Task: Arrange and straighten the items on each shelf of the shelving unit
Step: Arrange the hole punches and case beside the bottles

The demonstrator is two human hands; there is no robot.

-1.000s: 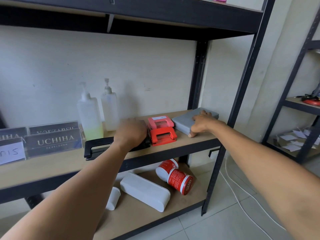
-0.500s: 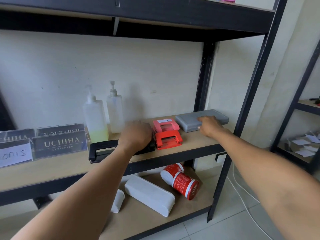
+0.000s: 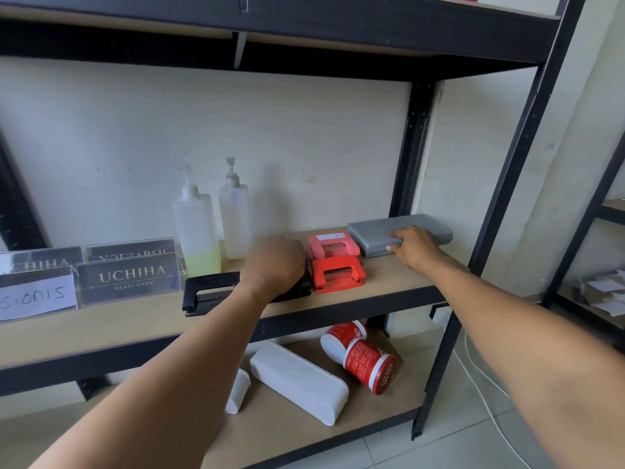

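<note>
Head view, middle shelf (image 3: 389, 282) as landmark: task looks partway done. On it the two pump bottles (image 3: 216, 225) stand upright at the back, the name plates (image 3: 130, 282) sit in a row toward its left end, the pink punch (image 3: 329, 243) and red punch (image 3: 338, 275) sit one behind the other near the middle. Left hand (image 3: 274, 265) lies knuckles-up over the right end of the black hole punch (image 3: 209, 292) at the shelf's front edge, fingers curled down on it; the grip underneath is hidden. Right hand (image 3: 411, 247) reaches to the gray case (image 3: 399, 233) at the shelf's right back corner, thumb on the case's front face, fingers over the top, holding it. Both arms are extended forward. Below this shelf the white boxes (image 3: 299, 387) lie askew and the red cans (image 3: 358, 353) lie on their sides, so that level seems untouched. The shelf above is barely visible; cannot judge it.
</note>
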